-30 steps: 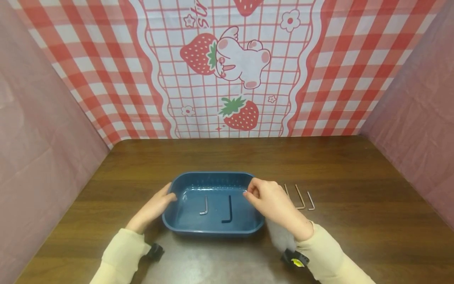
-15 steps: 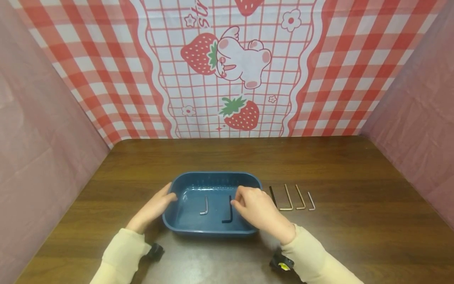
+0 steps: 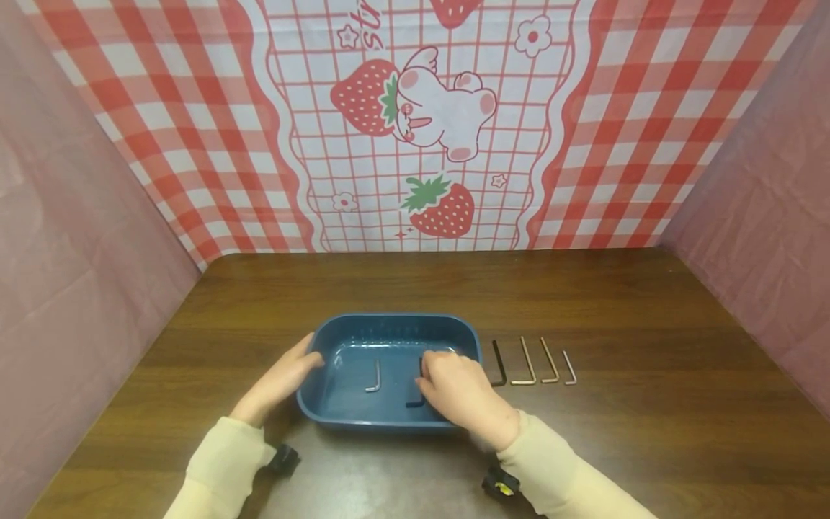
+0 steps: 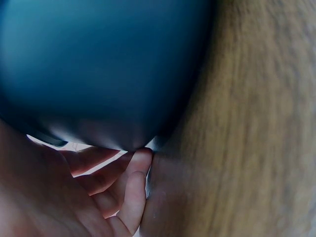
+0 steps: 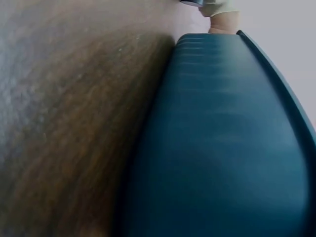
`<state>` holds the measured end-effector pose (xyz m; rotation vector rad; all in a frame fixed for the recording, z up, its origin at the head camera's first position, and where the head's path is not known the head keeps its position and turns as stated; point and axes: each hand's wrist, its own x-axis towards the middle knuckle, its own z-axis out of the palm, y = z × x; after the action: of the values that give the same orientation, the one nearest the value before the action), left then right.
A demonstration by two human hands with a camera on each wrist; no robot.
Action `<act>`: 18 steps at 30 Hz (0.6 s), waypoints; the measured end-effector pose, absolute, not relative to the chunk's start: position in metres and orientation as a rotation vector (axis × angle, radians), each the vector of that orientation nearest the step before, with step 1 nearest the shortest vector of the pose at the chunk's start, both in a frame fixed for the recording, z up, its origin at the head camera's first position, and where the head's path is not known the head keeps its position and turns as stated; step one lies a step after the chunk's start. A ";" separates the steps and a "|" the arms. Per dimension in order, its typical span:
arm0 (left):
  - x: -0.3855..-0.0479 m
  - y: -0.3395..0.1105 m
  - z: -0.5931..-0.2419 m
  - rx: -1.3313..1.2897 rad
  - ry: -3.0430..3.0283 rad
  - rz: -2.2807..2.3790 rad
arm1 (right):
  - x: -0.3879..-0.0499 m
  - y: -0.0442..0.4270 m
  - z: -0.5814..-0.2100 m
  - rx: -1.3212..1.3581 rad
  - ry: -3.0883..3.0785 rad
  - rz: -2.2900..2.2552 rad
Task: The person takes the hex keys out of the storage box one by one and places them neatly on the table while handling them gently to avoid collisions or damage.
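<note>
Directly at the right hand point(image 3: 457, 389): a black L-shaped metal hex key point(image 3: 415, 404) is laid on the floor of a glossy dark-blue oblong tray with rounded corners point(image 3: 389, 424), right of its middle. Its long arm is partly covered by the fingertips; its short foot is left showing, pointed leftward.
Right fingers: bent downward into the tray; whether the key is pinched or merely touched cannot be told.
Right arm: reached in from the lower right, over the tray's front right corner, with the back of the hand turned up. It is covered by a cream sleeve point(image 3: 551, 468), with a small black device point(image 3: 501, 481) worn at the wrist.
Left hand point(image 3: 285, 376): clamped on the tray's left end, the thumb hooked over the rim and the fingers bent along the outside, close to the tabletop.
Left arm: angled in from the lower left.
Tray's left half: a silver L-shaped metal hex key point(image 3: 378, 376) is laid there, apart from both hands.
Row beside the tray: a second black hex key point(image 3: 499, 362), two brass-coloured L-shaped hex keys point(image 3: 528, 360) point(image 3: 549, 359) and a smaller silver hex key point(image 3: 569, 366) are laid out rightward, apart from one another.
Support: everything is borne by a dark brown wood-grain table point(image 3: 622, 310).
Backdrop: a red-and-white checked cloth with strawberry prints point(image 3: 441, 216) is hung behind.
</note>
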<state>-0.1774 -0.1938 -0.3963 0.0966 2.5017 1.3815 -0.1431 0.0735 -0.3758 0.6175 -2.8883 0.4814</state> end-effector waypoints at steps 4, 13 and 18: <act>-0.178 -0.194 -0.396 0.094 2.498 1.376 | -0.143 0.072 -0.376 0.617 -2.934 0.379; -0.178 -0.193 -0.394 0.100 2.514 1.350 | -0.146 0.070 -0.381 0.606 -3.030 0.223; -0.178 -0.193 -0.395 0.089 2.509 1.354 | -0.145 0.071 -0.380 0.604 -3.103 0.210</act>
<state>-0.1783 -0.1931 -0.3949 0.0892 2.5089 1.3536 -0.1452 0.0707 -0.3798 0.6040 -3.1027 0.2104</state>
